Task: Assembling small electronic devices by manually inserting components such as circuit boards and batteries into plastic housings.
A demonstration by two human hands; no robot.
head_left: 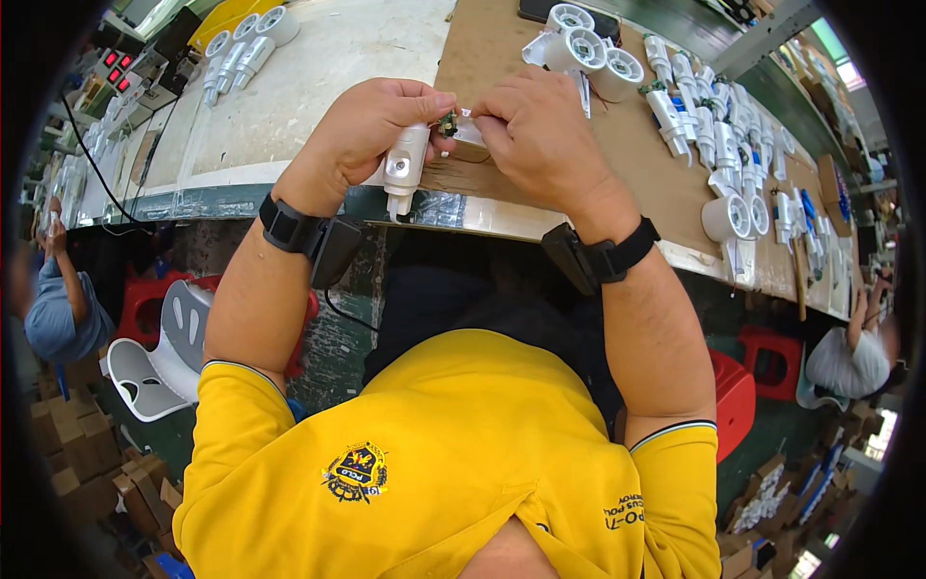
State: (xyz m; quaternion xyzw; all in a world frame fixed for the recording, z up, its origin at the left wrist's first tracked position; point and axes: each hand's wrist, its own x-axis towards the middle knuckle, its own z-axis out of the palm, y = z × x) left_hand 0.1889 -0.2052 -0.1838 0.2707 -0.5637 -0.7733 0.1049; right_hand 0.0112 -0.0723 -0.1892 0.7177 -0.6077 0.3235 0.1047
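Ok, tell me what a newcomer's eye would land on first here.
The bright yellow shirt fills the lower middle. Above it, near the top centre, the left hand holds a white plastic housing, with the right hand close by. Next, many white parts crowd the brown surface at upper right.

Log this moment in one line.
left hand: holding white cylindrical plastic handle | right hand: at small green electronic part | ahead: white round plastic housings
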